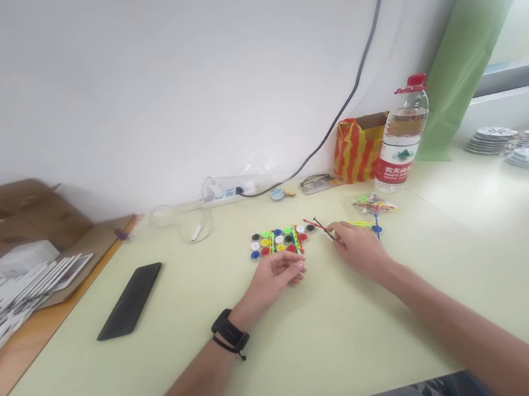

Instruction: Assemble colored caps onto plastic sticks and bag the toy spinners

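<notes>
My left hand (280, 272) rests at the near edge of a block of coloured discs (279, 240), its fingers curled and thumb against them. A tiny pale bit shows by its fingertips, too small to name. My right hand (358, 247) is closed at the fingertips on a thin black plastic stick (320, 224), right of the discs. Green sticks (272, 241) lie across the disc rows, which are black, white, blue, red, yellow and green. A red stick (308, 223) lies beside the black one. Past my right hand are a yellow stick (361, 224) and a blue stick (377, 226).
A small bag of coloured parts (375, 204), a water bottle (400, 141) and a striped bag (355, 152) stand behind my right hand. At left lie a black phone-like slab (130, 301), cards (32, 294) and a cardboard box (34, 213). A power strip (225, 189) sits by the wall.
</notes>
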The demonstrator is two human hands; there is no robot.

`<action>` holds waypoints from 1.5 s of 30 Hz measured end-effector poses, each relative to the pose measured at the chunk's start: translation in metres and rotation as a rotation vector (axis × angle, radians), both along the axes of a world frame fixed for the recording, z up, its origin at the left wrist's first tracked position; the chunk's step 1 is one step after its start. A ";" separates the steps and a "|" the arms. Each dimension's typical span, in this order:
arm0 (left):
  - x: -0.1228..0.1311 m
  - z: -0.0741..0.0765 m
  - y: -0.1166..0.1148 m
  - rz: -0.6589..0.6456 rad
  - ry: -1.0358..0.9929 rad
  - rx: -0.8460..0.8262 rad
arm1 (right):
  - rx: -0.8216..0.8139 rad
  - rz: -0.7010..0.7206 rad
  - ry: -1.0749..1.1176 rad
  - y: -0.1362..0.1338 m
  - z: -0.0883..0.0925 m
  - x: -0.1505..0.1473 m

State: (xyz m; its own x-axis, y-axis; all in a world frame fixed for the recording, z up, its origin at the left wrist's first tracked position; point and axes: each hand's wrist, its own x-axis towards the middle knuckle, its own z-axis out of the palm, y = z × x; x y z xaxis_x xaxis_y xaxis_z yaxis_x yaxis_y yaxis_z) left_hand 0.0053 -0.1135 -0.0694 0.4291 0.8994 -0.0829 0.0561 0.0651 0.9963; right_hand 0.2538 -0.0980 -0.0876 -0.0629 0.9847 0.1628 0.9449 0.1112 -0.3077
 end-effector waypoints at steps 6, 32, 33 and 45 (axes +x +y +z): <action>-0.001 -0.002 0.001 -0.012 0.009 0.007 | 0.001 -0.004 0.042 0.000 -0.001 0.000; 0.000 0.001 -0.002 -0.009 0.033 -0.005 | 0.072 -0.014 0.084 -0.005 0.009 0.000; 0.000 0.002 -0.002 -0.008 0.035 -0.003 | 0.079 -0.007 0.073 -0.005 0.009 0.000; 0.000 0.001 -0.003 -0.029 0.038 0.014 | 0.042 -0.037 -0.041 -0.005 0.011 0.000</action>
State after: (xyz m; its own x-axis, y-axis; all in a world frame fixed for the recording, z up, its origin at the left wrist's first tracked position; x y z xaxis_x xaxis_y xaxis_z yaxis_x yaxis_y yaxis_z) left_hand 0.0055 -0.1161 -0.0680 0.4522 0.8876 -0.0874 0.0959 0.0491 0.9942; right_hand 0.2536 -0.1034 -0.0771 -0.0344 0.9788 0.2020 0.9603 0.0884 -0.2644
